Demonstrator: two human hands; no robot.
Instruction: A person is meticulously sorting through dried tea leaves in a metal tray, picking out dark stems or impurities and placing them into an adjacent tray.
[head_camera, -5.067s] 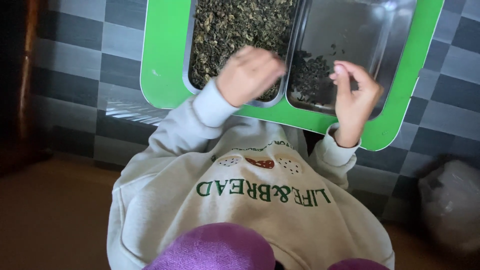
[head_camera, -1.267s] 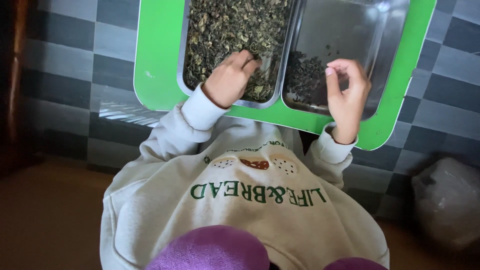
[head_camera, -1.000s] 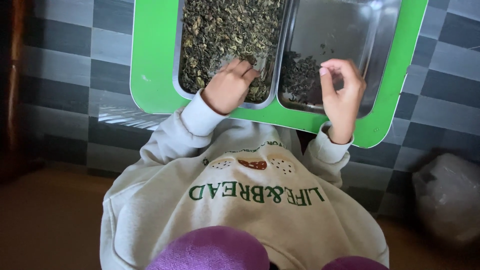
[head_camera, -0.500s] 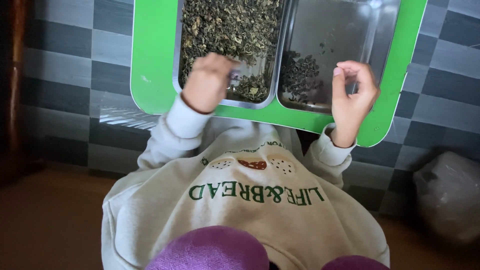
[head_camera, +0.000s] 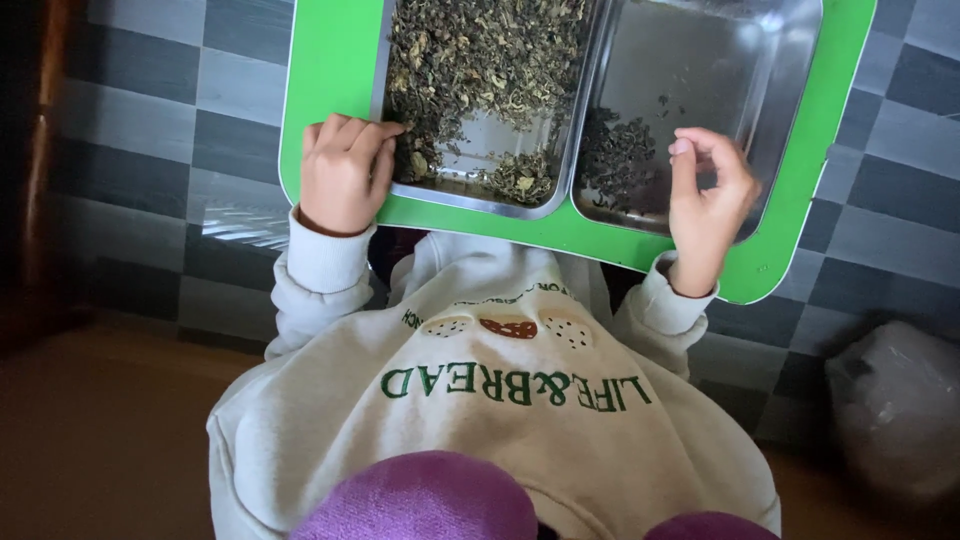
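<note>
A green tray (head_camera: 330, 60) carries two steel pans side by side. The left pan (head_camera: 470, 198) is heaped with dried green leaves (head_camera: 480, 60). In the right pan (head_camera: 700, 70) only a small dark pile of leaves (head_camera: 615, 160) lies at its near left corner. My left hand (head_camera: 340, 175) rests on the left pan's near left corner, its fingers curled over the rim and its fingertips touching the leaves. My right hand (head_camera: 708, 195) hovers over the right pan's near edge, thumb and forefinger pinched together; I see nothing between them.
The tray rests above my lap, over a cream sweatshirt (head_camera: 500, 400) and purple trousers (head_camera: 420, 500). Grey checkered tiles (head_camera: 140, 110) lie beneath. A grey bundled bag (head_camera: 895, 410) sits at the lower right, and a dark wooden post (head_camera: 40, 150) stands at the far left.
My left hand has come out of the middle of the leaf heap and moved left to the pan's near corner. My right hand has stayed over the right pan, still pinched.
</note>
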